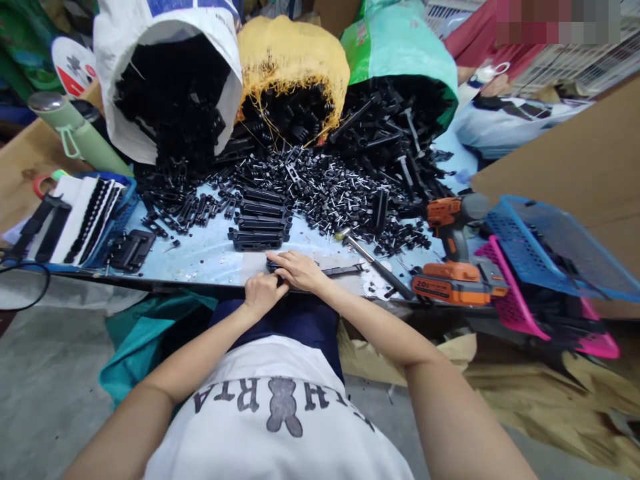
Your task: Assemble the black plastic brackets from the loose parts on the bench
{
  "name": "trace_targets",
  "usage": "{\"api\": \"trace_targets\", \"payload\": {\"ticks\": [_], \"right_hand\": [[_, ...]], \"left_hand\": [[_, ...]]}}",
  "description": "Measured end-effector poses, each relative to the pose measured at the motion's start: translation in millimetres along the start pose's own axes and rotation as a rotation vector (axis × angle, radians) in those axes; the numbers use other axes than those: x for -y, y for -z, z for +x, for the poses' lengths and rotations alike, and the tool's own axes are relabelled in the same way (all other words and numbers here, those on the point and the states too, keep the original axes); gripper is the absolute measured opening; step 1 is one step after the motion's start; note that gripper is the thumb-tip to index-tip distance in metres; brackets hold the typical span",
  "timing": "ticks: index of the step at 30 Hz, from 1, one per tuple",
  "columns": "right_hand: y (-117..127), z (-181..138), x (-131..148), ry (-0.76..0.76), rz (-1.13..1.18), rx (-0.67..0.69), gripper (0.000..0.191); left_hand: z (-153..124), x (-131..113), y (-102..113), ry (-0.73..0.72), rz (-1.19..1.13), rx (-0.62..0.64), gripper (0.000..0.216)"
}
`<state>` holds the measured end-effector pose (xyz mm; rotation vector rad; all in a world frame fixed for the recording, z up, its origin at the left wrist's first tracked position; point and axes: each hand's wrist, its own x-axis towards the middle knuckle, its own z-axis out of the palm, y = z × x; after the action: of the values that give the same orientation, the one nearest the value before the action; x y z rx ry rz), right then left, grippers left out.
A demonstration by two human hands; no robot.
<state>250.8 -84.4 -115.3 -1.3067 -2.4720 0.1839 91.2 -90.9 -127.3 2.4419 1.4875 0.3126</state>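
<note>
At the front edge of the table, my left hand is closed, its fingers pinched around a black plastic part that is mostly hidden. My right hand lies over the same part, fingers bent down onto it and touching the left fingers. Just beyond the hands sits a stack of long black plastic assemblies. A dark bar-like piece lies to the right of my right hand. Near it a hammer rests with its head pointing away from me.
Small black pieces and metal pins are heaped mid-table, below a white sack, a yellow sack and a green sack. An orange cordless drill and blue basket stand right. Another person's sleeve shows at back right.
</note>
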Motion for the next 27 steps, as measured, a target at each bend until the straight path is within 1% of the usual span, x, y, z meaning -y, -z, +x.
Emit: {"api": "trace_targets", "payload": {"ticks": [2, 6, 8, 10, 12, 13, 14, 15, 17, 18, 19, 20, 21, 23, 25, 27], "right_hand": [[-0.4, -0.7, 1.6, -0.026, -0.008, -0.003, 0.048], [-2.8, 2.1, 6.2, -0.075, -0.109, 0.065, 0.047], [-4.0, 5.7, 9.8, -0.098, -0.123, 0.079, 0.047], [-2.4, 6.1, 12.8, -0.118, -0.108, 0.062, 0.046], [4.2, -3.3, 11.9, -0.081, -0.096, 0.035, 0.046], [9.2, -12.9, 8.8, -0.056, -0.101, 0.006, 0.047], [14.9, -25.7, 3.4, -0.054, -0.122, -0.042, 0.051], [20.6, -40.7, -4.1, -0.081, -0.163, -0.095, 0.058], [29.7, -72.9, -22.8, -0.23, -0.296, -0.188, 0.074], [32.4, -87.2, -32.2, -0.279, -0.366, -0.185, 0.075], [34.0, -98.7, -40.2, -0.299, -0.425, -0.159, 0.072], [34.8, -106.9, -45.9, -0.285, -0.469, -0.127, 0.068], [35.5, -111.4, -48.8, -0.249, -0.495, -0.108, 0.065], [39.9, -111.1, -45.4, -0.18, -0.505, -0.141, 0.064], [52.1, -103.4, -30.6, -0.12, -0.459, -0.203, 0.064], [71.8, -94.6, -8.2, -0.03, -0.312, -0.195, 0.063]], "left_hand": [[-1.3, 5.5, 1.5, -0.037, -0.002, -0.003, 0.037], [-0.6, 8.6, 1.2, -0.053, 0.01, -0.011, 0.036], [-0.4, 8.7, 0.4, -0.053, 0.024, -0.013, 0.037], [-0.9, 10.2, 0.5, -0.046, 0.028, -0.014, 0.037], [-0.8, 14.1, 2.4, -0.086, 0.029, -0.044, 0.038], [0.4, 16.6, 4.1, -0.151, 0.035, -0.078, 0.039], [2.7, 18.9, 6.1, -0.256, 0.047, -0.121, 0.04], [6.6, 20.6, 8.0, -0.396, 0.067, -0.162, 0.041], [19.2, 20.0, 10.3, -0.716, 0.129, -0.199, 0.045], [27.4, 17.3, 10.1, -0.84, 0.164, -0.187, 0.048], [36.1, 13.4, 9.1, -0.912, 0.2, -0.164, 0.052], [44.5, 8.8, 7.6, -0.927, 0.23, -0.139, 0.056], [51.9, 4.3, 5.9, -0.898, 0.248, -0.12, 0.057], [60.4, -1.6, 5.3, -0.793, 0.235, -0.113, 0.055], [57.5, -1.4, 12.3, -0.744, 0.157, -0.161, 0.057], [42.3, 1.6, 29.7, -0.769, 0.012, -0.242, 0.059]]}}
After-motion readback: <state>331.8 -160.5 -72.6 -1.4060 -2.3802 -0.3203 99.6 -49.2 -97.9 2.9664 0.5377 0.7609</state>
